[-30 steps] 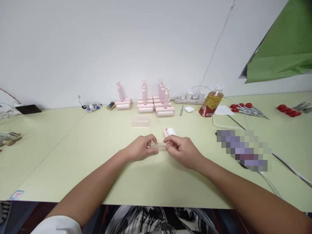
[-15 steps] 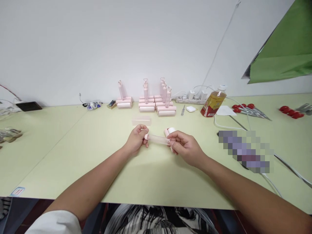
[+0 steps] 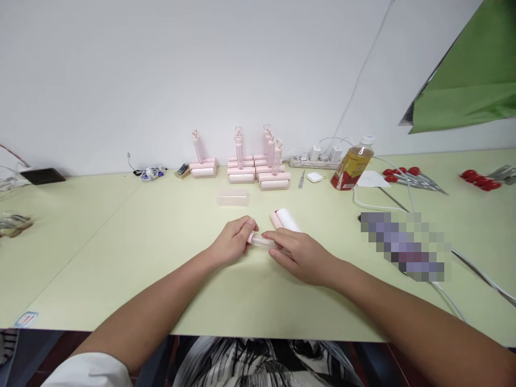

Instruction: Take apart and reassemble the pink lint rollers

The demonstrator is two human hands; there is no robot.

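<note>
Between my hands lies a clear tube-shaped handle (image 3: 263, 242) with a pale pink end. My left hand (image 3: 234, 239) is closed around the pink end. My right hand (image 3: 300, 255) is wrapped over the other end, which its fingers hide. Just beyond my right hand, a pink lint roller head with a white roll (image 3: 287, 219) rests on the table, its near end hidden by that hand. A translucent pinkish cover (image 3: 233, 198) lies farther back, ahead of my left hand.
Several pink lint rollers (image 3: 274, 180) with upright clear handles stand near the wall. To their right are a power strip (image 3: 314, 162), a drink bottle (image 3: 351, 166) and red-handled tools (image 3: 415, 180). A blurred-out object (image 3: 403, 247) with cables lies right of my right hand.
Both hands have come closer to me and nearer each other on the handle. My right hand has turned palm down over its end, and more of the white roll shows.
</note>
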